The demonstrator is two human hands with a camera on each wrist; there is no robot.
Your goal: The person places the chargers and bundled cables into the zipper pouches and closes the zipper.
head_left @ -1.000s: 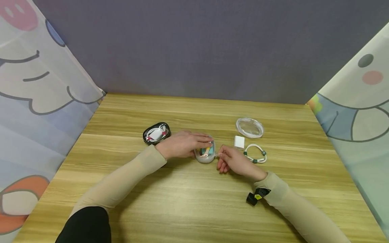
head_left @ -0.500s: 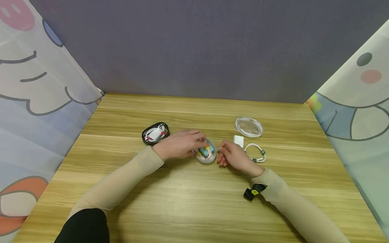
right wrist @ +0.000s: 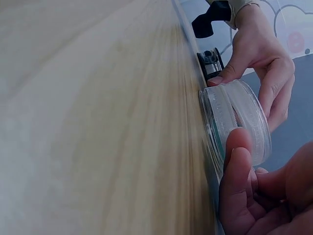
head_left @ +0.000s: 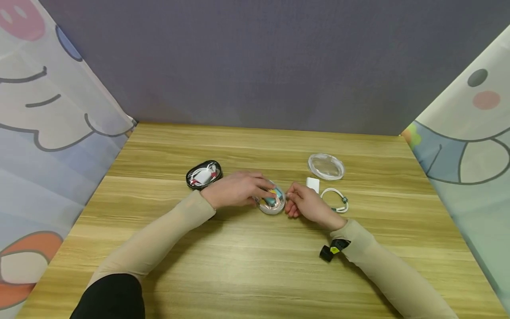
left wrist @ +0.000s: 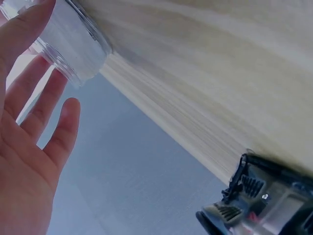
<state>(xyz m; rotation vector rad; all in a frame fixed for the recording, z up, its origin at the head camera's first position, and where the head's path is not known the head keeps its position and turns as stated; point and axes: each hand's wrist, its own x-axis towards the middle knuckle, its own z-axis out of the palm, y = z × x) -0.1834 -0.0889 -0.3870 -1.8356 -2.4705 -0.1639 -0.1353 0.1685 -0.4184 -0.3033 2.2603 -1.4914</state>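
"Where's the clear case?"

"Between the two grips, on or just above the counter; I can't tell which. The left grip is curled round it, thumb on one side of the wall and fingers across the other. The right grip is closed to a pinch at the opposite edge, seemingly on a zip pull, but the fingertips hide it."

"How would you expect it to handle?"

"Light, I'd say. The rims look stiff, the band between them softer, so a hard squeeze might buckle it. Smooth plastic could slide or swivel under the fingers; nothing about it seems very fragile."

"Best hold?"

"Across the wall, thumb and fingers against opposite rims, as the left grip has it. That should keep it from turning while the edge is worked."

"And its looks?"

"Round and shallow, see-through on its face, with a cloudy whitish wall and a zip running along it. Teal contents show through beside the left grip's fingertips, with touches of yellow."
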